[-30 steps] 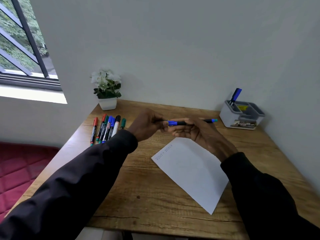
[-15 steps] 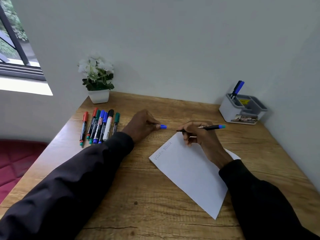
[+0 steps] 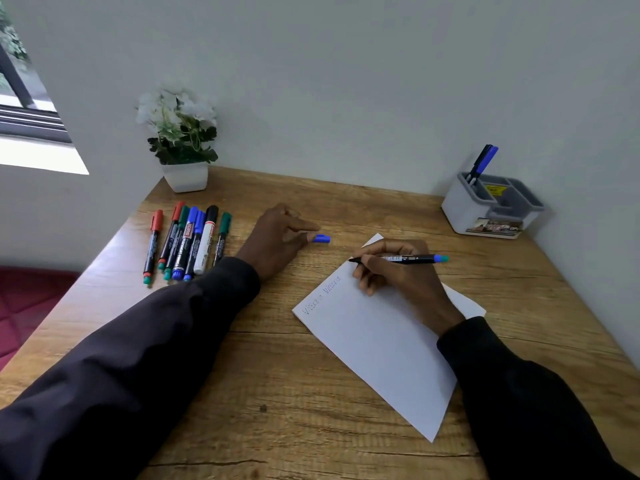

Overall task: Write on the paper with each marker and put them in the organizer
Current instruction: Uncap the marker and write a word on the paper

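Right hand (image 3: 398,275) lowered marker (image 3: 412,259) to paper's (image 3: 374,341) edge; cap (image 3: 322,239) touches left hand (image 3: 277,237).
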Tool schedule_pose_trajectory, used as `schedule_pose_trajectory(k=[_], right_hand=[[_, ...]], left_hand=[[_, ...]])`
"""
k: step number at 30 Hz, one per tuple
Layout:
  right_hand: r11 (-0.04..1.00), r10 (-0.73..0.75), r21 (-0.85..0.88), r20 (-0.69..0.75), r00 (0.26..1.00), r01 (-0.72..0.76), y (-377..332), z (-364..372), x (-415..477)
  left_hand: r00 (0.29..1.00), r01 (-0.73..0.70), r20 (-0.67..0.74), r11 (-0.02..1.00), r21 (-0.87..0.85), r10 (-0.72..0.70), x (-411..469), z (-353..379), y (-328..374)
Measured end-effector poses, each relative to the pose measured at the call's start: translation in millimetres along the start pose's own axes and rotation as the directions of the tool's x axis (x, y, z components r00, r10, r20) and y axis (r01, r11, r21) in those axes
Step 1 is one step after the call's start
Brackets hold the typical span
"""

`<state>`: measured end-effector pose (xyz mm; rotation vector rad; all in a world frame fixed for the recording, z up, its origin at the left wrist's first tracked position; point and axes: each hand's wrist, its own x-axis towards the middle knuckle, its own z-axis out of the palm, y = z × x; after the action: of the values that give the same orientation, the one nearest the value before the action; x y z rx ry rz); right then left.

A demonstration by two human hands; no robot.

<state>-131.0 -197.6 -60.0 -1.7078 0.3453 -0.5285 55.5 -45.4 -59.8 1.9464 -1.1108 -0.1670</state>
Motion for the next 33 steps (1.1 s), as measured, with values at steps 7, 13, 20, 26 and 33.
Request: schedule_pose_trajectory(k=[7,13,20,26,33], right_hand=[[0.991,-0.078,-0.11,0.031,0.996,0.081,3,3,-2],[0.988,-0.08,-0.13,0.025,0.996,0.082,4,6,-3],[0.987,-0.037,-0.157,0.056,0.998,0.045,5,4,0],[0.978,-0.055,-0.197,0.044,0.998,0.063,4,5,2],[0.971,-0.082,-0.222,0.015,0.997,0.083,5,9,1]], left_hand=[[0.95,-0.122,0.253,0.965,-0.234,0.182,-11,1,15],[0.892,-0.135,0.402,0.97,-0.201,0.207,-11,4,10],[0.878,-0.142,0.436,0.977,-0.161,0.2,-9,0,11],[0.876,-0.118,0.445,0.978,-0.171,0.184,-9,0,10],[0.872,-0.138,0.445,0.975,-0.176,0.204,-6,2,7]])
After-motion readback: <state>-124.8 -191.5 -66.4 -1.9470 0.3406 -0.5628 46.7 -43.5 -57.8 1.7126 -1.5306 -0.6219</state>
